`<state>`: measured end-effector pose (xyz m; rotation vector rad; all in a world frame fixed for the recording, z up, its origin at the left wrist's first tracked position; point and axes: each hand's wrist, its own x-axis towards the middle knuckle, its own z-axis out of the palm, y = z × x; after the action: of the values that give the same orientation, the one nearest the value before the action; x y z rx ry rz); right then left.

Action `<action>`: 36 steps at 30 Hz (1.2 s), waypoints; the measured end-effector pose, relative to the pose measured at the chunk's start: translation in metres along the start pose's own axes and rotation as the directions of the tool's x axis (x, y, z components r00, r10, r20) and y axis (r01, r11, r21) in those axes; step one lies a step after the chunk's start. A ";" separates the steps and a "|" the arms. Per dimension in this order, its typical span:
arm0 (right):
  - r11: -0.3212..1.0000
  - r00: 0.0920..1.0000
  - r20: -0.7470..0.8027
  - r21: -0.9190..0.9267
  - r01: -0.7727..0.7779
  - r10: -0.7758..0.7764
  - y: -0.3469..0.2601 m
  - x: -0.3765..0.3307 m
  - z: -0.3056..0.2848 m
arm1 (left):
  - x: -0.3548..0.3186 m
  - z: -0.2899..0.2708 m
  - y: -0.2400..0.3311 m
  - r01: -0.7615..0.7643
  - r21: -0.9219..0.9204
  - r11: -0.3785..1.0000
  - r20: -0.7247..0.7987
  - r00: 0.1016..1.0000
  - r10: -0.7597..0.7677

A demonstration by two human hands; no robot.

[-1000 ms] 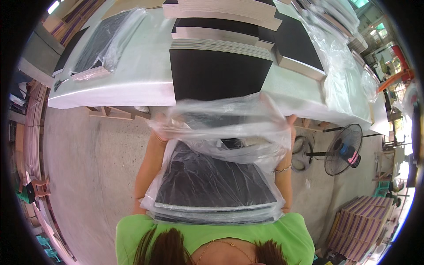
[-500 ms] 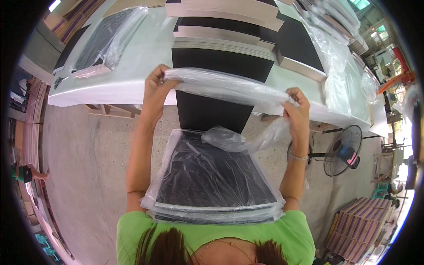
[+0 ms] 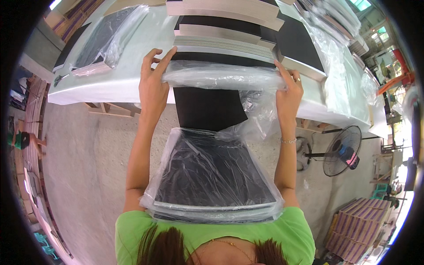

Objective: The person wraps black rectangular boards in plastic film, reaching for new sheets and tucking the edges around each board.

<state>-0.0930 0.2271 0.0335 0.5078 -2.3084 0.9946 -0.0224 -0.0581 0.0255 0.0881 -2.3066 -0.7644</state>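
A clear plastic bag (image 3: pixel 225 78), gathered into a band, stretches across a stack of black boards (image 3: pixel 210 108) that juts over the table's near edge. My left hand (image 3: pixel 154 81) holds the bag's left end, index finger stretched along the boards' left side, the other fingers curled apart. At the right end, my right hand (image 3: pixel 289 88) grips the bag, its index finger pointing up the boards' right edge. Both thumbs are mostly hidden by plastic. Loose film hangs beside my right wrist. Close to my body lies a stack of dark boards in clear plastic (image 3: pixel 212 172).
Taller stacks of black boards with pale edges (image 3: pixel 221 31) stand farther back on the white-covered table (image 3: pixel 128 66). A plastic-wrapped board (image 3: pixel 101 44) and scissors (image 3: pixel 61 79) lie left. More plastic film (image 3: pixel 338 84) lies right. A standing fan (image 3: pixel 342 152) is on the right floor, near a striped stack (image 3: pixel 360 229).
The bag's band has come down level over the boards. My right hand has moved up and left, and both index fingers have straightened along the boards' sides.
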 end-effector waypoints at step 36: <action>0.325 0.665 0.279 0.702 -0.634 0.693 0.088 -0.062 -0.059 | -0.114 0.031 -0.146 0.618 -0.086 0.782 0.896 0.391 -0.211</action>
<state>-0.0720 0.3353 -0.0197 -0.2866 -1.8948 2.4080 0.0229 -0.1331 -0.1403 0.1446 -3.0121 -1.9477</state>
